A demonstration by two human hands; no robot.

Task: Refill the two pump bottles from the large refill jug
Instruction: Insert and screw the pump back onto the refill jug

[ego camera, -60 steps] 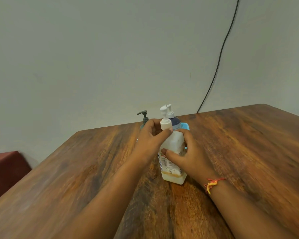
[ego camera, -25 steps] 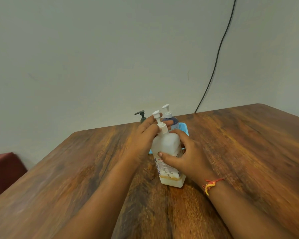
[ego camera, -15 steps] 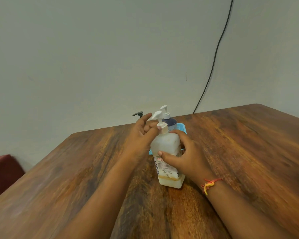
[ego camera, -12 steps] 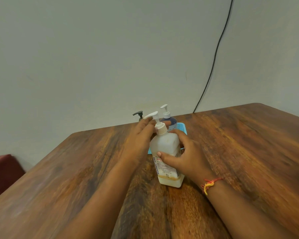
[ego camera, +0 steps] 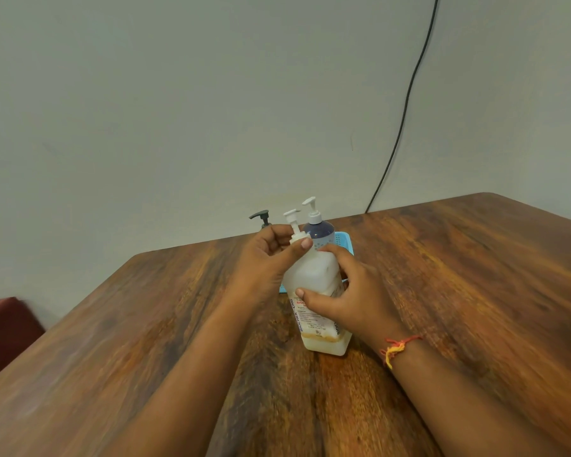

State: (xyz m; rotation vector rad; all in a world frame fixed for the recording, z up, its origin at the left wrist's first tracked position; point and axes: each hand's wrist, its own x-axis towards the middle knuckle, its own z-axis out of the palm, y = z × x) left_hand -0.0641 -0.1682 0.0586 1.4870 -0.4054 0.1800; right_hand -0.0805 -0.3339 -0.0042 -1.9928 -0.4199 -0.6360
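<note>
Head view: both hands grip the translucent white pump bottle (ego camera: 315,278), nearly empty, amber liquid at bottom.

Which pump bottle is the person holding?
The white square bottle nearest the camera; the left hand grips its pump collar, the right hand its body. The dark blue bottle and dark-pump bottle stand behind, untouched.

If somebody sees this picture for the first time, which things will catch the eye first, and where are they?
First the white pump bottle at the centre of the wooden table: the right hand holds its body, and the left hand pinches the pump collar. Behind it, a dark blue pump bottle stands in a blue tray. A black cable runs down the wall on the right.
</note>
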